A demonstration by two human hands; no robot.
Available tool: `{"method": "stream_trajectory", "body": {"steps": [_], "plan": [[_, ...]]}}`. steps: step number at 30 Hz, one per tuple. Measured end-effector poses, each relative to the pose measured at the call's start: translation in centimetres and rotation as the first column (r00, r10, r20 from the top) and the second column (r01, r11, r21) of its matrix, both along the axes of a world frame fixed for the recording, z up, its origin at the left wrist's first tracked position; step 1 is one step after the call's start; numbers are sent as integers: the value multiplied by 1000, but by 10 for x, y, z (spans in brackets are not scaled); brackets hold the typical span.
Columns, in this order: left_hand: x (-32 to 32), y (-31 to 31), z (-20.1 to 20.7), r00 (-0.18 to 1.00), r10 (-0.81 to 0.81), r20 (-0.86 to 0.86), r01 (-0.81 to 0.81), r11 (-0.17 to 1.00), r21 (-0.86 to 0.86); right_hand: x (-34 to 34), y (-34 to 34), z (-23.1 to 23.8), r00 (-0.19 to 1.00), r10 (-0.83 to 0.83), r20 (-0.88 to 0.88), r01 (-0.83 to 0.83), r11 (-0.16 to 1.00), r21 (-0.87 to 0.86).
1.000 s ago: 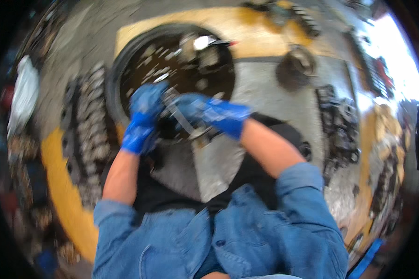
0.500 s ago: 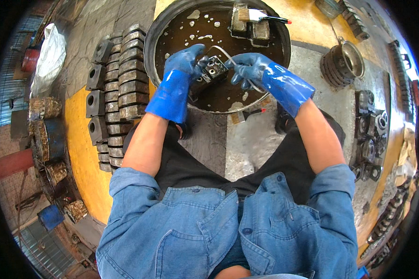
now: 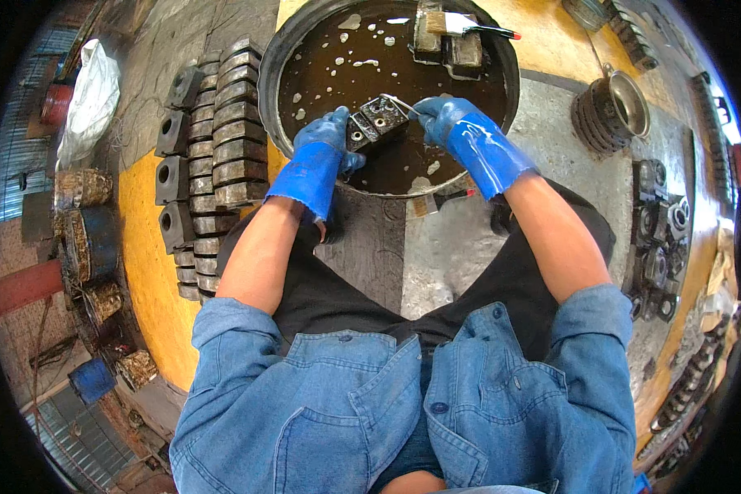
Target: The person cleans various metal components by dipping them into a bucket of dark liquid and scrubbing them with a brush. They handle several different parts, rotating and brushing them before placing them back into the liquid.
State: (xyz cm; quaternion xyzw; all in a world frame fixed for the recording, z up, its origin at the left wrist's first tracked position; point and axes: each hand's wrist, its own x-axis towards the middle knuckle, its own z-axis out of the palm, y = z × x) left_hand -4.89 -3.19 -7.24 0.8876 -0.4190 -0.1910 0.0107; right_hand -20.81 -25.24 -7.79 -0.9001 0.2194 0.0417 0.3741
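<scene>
Over a round basin (image 3: 268, 92) of murky brown liquid, my gloved left hand (image 3: 324, 138) grips a wet, dark metal block (image 3: 377, 122) with several round holes in it. My gloved right hand (image 3: 446, 120) pinches a thin, pale, bendy rod or wire (image 3: 398, 102). Its visible end meets the block's top face near a hole; whether it sits inside is too small to tell. The rest of the rod is hidden by the right glove. Both gloves are blue and wet.
At the basin's far right, a paintbrush (image 3: 451, 24) lies across metal blocks (image 3: 463, 56). Another brush (image 3: 425, 205) is on the floor by the near rim. Curved metal parts (image 3: 239, 123) are stacked at left. Ring-shaped parts (image 3: 605, 115) and bored blocks (image 3: 655, 239) stand at right.
My right hand has drawn in and risen slightly, and the rod's long curve no longer shows. The block has turned up to show more of its holed face, with my left hand lower around it.
</scene>
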Motion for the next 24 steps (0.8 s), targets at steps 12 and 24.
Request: {"method": "stream_trajectory", "body": {"steps": [12,24], "plan": [[-2,-10,-4,1000,17,3,-17,995,-102,13,-2,-5,963,-180,-202,239,915,325],[0,-14,-7,1000,8,-13,-10,993,-118,-1,-18,10,987,-31,-157,104,869,484]]}}
